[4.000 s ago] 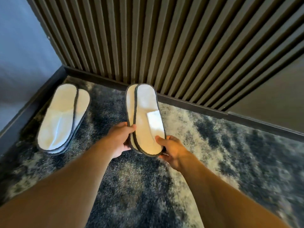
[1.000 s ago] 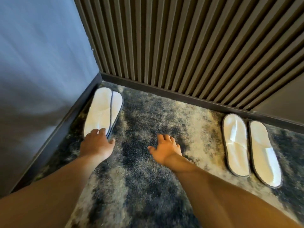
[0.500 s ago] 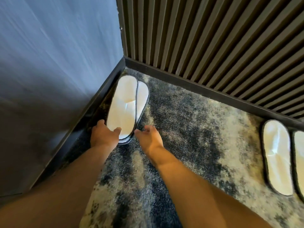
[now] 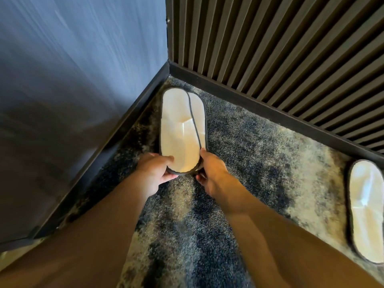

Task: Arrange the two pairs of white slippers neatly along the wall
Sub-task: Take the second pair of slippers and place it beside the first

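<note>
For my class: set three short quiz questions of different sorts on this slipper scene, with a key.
1. True or false: the stacked pair of slippers in the corner lies spread side by side, not overlapping.
2. Multiple choice: where do the left hand and the right hand hold that pair? A) at the end by the slatted wall B) at the end nearest the person C) only the carpet
3. Fill in: the other slipper in view lies at the ____ edge of the picture.

Key: 1 false, one slipper overlaps the other; 2 B; 3 right.
</note>
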